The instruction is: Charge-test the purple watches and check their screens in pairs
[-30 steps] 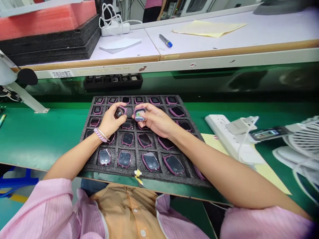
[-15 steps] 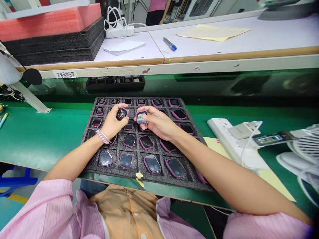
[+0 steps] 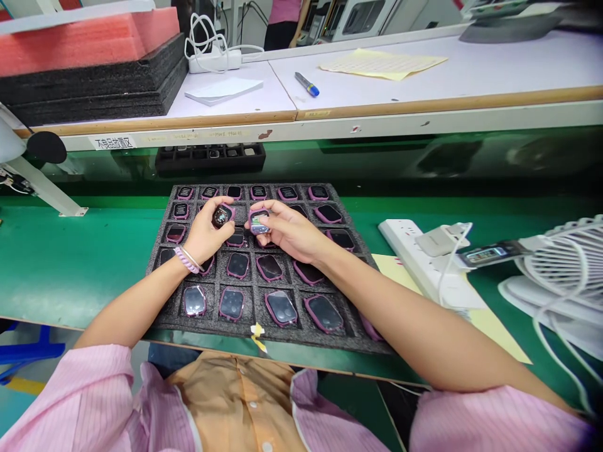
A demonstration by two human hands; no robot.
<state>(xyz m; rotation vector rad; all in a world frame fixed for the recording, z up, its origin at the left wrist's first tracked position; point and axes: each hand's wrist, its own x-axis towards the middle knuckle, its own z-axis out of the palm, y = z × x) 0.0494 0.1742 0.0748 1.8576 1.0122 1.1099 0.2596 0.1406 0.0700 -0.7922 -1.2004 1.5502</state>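
My left hand [image 3: 207,232] is closed on a purple-framed smartwatch body [image 3: 222,216], its round dial lit on a dark screen. Close by on the right, my right hand [image 3: 287,229] pinches a second smartwatch body [image 3: 259,221], whose screen shows a bright coloured picture. Both are held above a dark grey foam tray [image 3: 214,323]. In the tray's compartments lie several more purple-framed watch bodies, such as one in the front row [image 3: 281,307]. Some in the back rows show white text; others have dark screens. My hands and forearms hide part of the middle compartments.
A white power strip [image 3: 405,242] with a plugged-in charger and a white fan [image 3: 570,270] stand at the right. Red foam [image 3: 85,44] is stacked over black foam on the shelf, beside a marker [image 3: 306,84]. A lamp arm [image 3: 47,188] rises at the left.
The whole view has shifted a little, so everything appears slightly further left. Both hands keep hold of the same watch bodies, with little other movement.
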